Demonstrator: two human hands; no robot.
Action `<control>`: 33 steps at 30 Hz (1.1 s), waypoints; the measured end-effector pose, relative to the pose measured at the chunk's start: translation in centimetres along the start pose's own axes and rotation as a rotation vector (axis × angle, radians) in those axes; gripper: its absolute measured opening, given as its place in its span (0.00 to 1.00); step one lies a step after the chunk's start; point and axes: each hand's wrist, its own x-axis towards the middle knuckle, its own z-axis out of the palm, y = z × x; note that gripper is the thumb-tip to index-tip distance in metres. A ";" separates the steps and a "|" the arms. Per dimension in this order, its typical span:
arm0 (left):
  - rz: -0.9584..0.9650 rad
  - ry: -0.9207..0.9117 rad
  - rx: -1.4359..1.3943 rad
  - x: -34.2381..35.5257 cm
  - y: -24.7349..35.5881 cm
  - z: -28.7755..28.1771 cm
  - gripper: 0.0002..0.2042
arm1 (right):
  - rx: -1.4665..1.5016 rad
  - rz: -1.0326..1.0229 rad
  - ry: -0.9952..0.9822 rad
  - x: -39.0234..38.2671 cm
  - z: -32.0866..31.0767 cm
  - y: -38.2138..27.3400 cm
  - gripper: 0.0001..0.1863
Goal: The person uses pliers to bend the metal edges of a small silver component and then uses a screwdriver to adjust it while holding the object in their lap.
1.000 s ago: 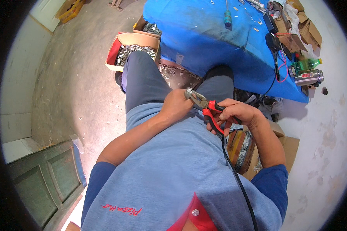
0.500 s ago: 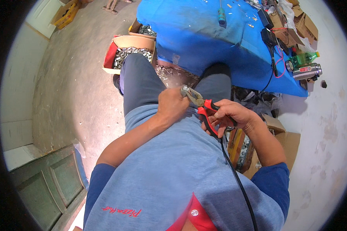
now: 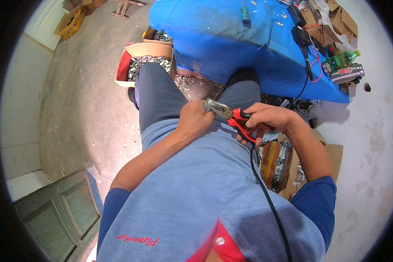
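My left hand (image 3: 195, 115) is closed over my lap, on a small metal piece (image 3: 208, 105) at the tip of red-and-black pliers (image 3: 238, 120). My right hand (image 3: 268, 120) grips the pliers by their handles, thumb on top and fingers beneath. The plier jaws reach across to the thumb side of my left fist and overlap the piece, whose exact shape I cannot make out. A black cable (image 3: 270, 201) runs down from below the right hand across my shirt.
Ahead is a blue-covered bench (image 3: 214, 35) with a screwdriver (image 3: 244, 15), black adapters, a green bottle (image 3: 343, 59) and steel flask (image 3: 346, 74). Boxes of small metal parts (image 3: 146, 63) stand left of my knees. Cartons (image 3: 288, 174) sit at my right beside a white wall (image 3: 375, 139).
My right hand has risen slightly and swung right, tilting the pliers flatter. My left hand has shifted slightly left, still closed at the jaws. The whole view has shifted slightly.
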 end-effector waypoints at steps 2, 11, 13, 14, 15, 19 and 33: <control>-0.011 -0.016 0.008 0.0 -0.2 0.0 0.09 | -0.010 0.010 -0.006 -0.1 0.0 -0.1 0.25; 0.007 -0.043 0.050 -0.2 0.1 -0.2 0.09 | 0.098 -0.010 -0.041 0.1 0.2 1.8 0.26; 0.051 -0.020 0.048 -0.1 -0.2 0.0 0.10 | 0.130 -0.021 -0.040 0.1 0.3 2.1 0.26; 0.073 -0.008 0.046 -0.1 -0.3 0.1 0.10 | 0.147 -0.026 -0.040 0.2 0.3 2.4 0.27; 0.069 -0.014 0.042 -0.1 -0.2 0.0 0.10 | 0.163 -0.031 -0.043 0.3 0.2 2.8 0.27; 0.043 -0.044 -0.006 -0.1 -0.3 0.2 0.10 | 0.189 -0.070 -0.045 0.3 0.7 3.3 0.23; -0.131 -0.286 -0.340 0.0 -1.0 -0.2 0.16 | -0.099 -0.190 0.300 -0.9 3.9 2.5 0.15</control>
